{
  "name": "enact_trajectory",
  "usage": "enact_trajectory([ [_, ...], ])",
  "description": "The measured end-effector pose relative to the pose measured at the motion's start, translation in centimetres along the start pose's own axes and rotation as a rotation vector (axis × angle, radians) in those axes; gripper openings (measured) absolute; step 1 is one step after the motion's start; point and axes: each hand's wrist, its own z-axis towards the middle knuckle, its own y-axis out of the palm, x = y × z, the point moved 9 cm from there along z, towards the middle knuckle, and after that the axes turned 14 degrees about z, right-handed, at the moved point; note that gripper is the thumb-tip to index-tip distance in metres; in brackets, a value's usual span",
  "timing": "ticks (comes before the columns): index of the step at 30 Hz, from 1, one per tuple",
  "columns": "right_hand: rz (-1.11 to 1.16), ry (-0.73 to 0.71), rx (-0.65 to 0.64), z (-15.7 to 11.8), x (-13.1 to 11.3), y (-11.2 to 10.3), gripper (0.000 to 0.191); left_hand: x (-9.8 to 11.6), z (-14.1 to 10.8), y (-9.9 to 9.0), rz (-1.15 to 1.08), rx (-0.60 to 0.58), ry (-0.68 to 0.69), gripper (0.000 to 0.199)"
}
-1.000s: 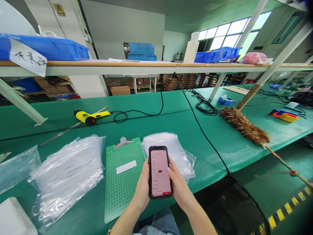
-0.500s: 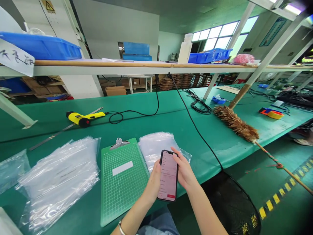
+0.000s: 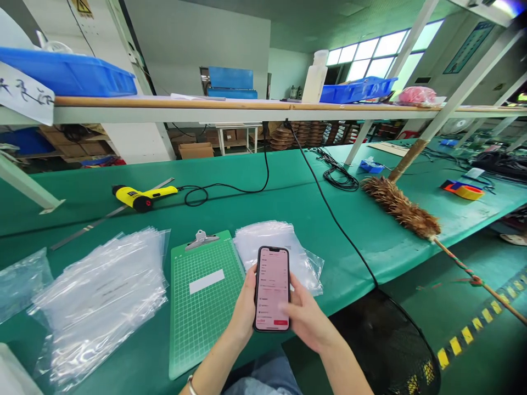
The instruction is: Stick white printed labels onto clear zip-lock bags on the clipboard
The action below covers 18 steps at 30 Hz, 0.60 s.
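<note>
R hand (image 3: 312, 318) lower vs before, thumb over phone (image 3: 272, 280); L hand (image 3: 245, 305) gripping edge

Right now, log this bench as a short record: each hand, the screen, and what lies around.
left hand: holds phone by its left edge
right hand: at phone's right edge, thumb blurred over screen
screen: lit, text too small to read
left of phone: green clipboard bearing a white strip
farther left: clear bags
back left: yellow heat gun
right: feather duster
</note>
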Motion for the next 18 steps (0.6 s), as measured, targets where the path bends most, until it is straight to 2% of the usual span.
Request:
enact_trajectory([
  [2, -0.072, 0.034, -0.075, -0.9, 1.0, 0.9, 0.102, 0.0, -0.2, -0.5, -0.013, 0.027, -0.025, 0.058],
  [4, -0.155, 0.059, -0.080, -1.4, 1.6, 1.1, 0.115, 0.0, -0.5, -0.9, -0.009, 0.043, -0.034, 0.057],
  [11, -0.273, 0.143, -0.060, -1.5, 2.5, 1.0, 0.128, -0.2, -0.9, -1.6, -0.004, 0.060, -0.028, 0.058],
  [13, -0.281, 0.136, -0.036, -1.4, 2.5, 0.8, 0.125, -0.2, -1.0, -1.7, 0.003, 0.056, -0.033, 0.060],
  [16, -0.223, 0.169, 0.007, -1.4, 2.8, 0.5, 0.103, -0.1, -1.1, -1.6, -0.019, 0.032, -0.029, 0.060],
  [18, -0.149, 0.201, -0.021, -1.4, 3.1, 0.7, 0.095, 0.1, -1.2, -1.5, -0.035, 0.011, -0.026, 0.061],
])
